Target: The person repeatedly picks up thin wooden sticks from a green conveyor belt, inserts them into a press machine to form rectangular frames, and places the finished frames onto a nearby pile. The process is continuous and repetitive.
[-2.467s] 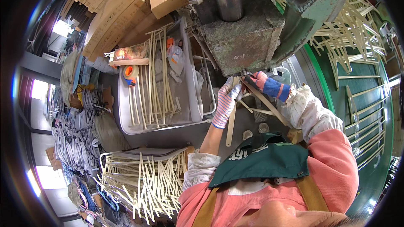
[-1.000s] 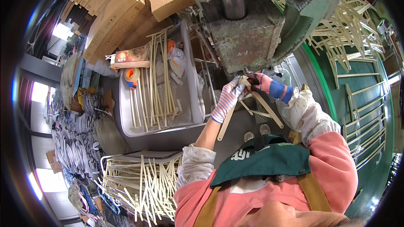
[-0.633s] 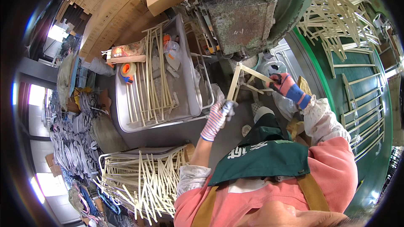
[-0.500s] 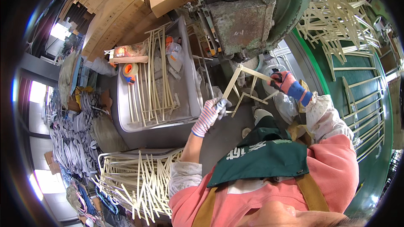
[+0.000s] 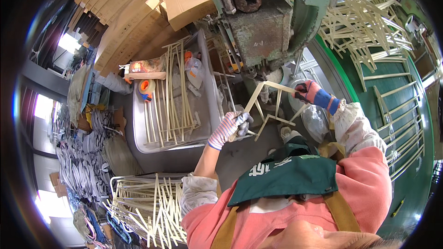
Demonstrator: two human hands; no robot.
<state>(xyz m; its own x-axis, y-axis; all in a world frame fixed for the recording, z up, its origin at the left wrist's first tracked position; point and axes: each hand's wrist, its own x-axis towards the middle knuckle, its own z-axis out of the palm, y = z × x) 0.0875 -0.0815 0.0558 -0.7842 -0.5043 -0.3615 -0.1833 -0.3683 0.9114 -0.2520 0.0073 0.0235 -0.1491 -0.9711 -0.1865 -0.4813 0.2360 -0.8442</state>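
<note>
A cream-coloured tube frame [image 5: 256, 95], bent at its corner and joined by thin crossbars, is held up between my two hands under the green press machine [image 5: 261, 37]. My left hand [image 5: 229, 128], in a striped glove with grey fingertips, is closed around the frame's left end. At the other end my right hand [image 5: 317, 96], in a pink and blue glove, grips the tube with dark fingertips. The frame's upper corner is close to the tooling at the bottom of the machine; contact cannot be made out.
On the left, a grey-white tub [image 5: 138, 133] holds cream tubes, an orange tape roll [image 5: 146, 86] and plastic bags. A rack of loose tubes [image 5: 152, 210] stands at lower left. Right, a green table [image 5: 369, 93] carries piled frames. Cardboard boxes [image 5: 190, 3] are stacked behind.
The whole view has shifted slightly, so the machine and tub sit lower. Both hands keep their hold on the frame, which stays beneath the machine, slightly lower in the picture.
</note>
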